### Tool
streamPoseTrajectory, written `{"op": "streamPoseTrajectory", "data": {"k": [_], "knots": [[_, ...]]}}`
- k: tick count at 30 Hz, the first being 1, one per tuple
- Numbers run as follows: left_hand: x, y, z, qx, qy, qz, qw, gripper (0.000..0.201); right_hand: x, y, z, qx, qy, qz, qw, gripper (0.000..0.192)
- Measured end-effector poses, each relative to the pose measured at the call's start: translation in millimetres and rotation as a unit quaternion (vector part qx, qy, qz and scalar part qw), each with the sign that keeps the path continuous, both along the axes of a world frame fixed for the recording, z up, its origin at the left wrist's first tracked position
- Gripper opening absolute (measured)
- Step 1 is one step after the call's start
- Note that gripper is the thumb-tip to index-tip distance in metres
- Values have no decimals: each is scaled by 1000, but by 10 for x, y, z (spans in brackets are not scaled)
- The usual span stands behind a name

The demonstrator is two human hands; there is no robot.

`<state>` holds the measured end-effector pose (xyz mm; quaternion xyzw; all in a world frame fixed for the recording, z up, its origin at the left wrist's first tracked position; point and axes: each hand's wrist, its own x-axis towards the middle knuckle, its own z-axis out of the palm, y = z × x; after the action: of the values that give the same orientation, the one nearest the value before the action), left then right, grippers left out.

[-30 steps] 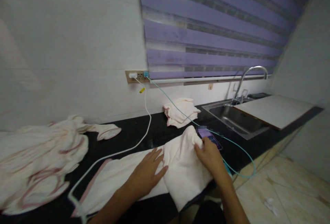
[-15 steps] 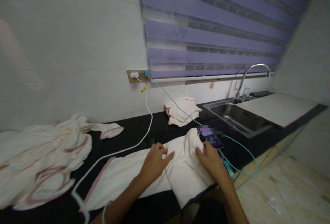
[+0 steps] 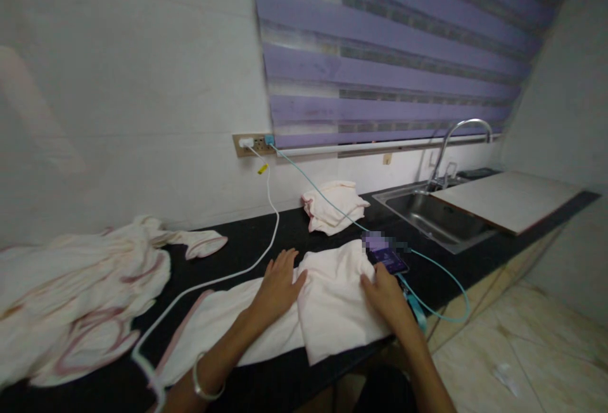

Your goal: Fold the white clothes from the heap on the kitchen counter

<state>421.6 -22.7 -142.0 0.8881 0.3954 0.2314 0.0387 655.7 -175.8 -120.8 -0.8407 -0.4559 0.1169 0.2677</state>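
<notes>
A white cloth with pink edging (image 3: pixel 335 302) lies on the black counter, its right part folded over in a thick layer. My left hand (image 3: pixel 279 283) rests on it with fingers stretched out, thumb beside the edge of the folded part. At the right end, my right hand (image 3: pixel 384 296) grips the fold's edge between thumb and fingers; part of that grip is hidden. Just beyond my right hand lies a phone (image 3: pixel 392 261) with its screen lit.
Crumpled white cloths (image 3: pixel 85 299) are heaped at the left. A folded cloth (image 3: pixel 332 207) sits near the wall. A white cable (image 3: pixel 228 279) and a teal cable (image 3: pixel 313 185) run from the wall socket (image 3: pixel 256 143). At right are a sink (image 3: pixel 441 216) and a white board (image 3: pixel 517 197).
The folded part of the cloth has become flatter and smoother, its lower corner drawn up. My left hand's fingers have straightened out. My right hand keeps nearly the same place.
</notes>
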Motion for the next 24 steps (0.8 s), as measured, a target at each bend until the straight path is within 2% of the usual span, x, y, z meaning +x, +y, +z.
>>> {"op": "streamPoseTrajectory", "data": {"k": [2, 5, 9, 12, 15, 19, 21, 24], "knots": [[-177, 23, -65, 13, 42, -9, 999, 62, 14, 6, -21, -5, 4, -3, 1000, 14], [-472, 41, -132, 5, 94, -41, 995, 64, 35, 7, -38, 0, 4, -12, 1000, 16], [-779, 69, -127, -32, 147, -41, 988, 63, 72, -10, 11, 7, 1, -26, 1000, 19], [-902, 88, -37, -43, 136, -45, 989, 63, 91, -15, 122, 1, -12, -30, 999, 21], [-972, 88, 129, -59, 95, -45, 993, 52, 53, -2, 277, -9, -32, -40, 999, 24], [-1072, 87, 350, -106, 85, 21, 990, 44, -120, 28, 457, -28, -47, -56, 997, 28], [-1142, 116, 396, -129, 83, 47, 987, 46, -227, 44, 508, -29, -58, -50, 997, 27], [-1268, 216, 376, -160, 40, 63, 984, 47, -347, 62, 534, -30, -69, -40, 996, 27]]}}
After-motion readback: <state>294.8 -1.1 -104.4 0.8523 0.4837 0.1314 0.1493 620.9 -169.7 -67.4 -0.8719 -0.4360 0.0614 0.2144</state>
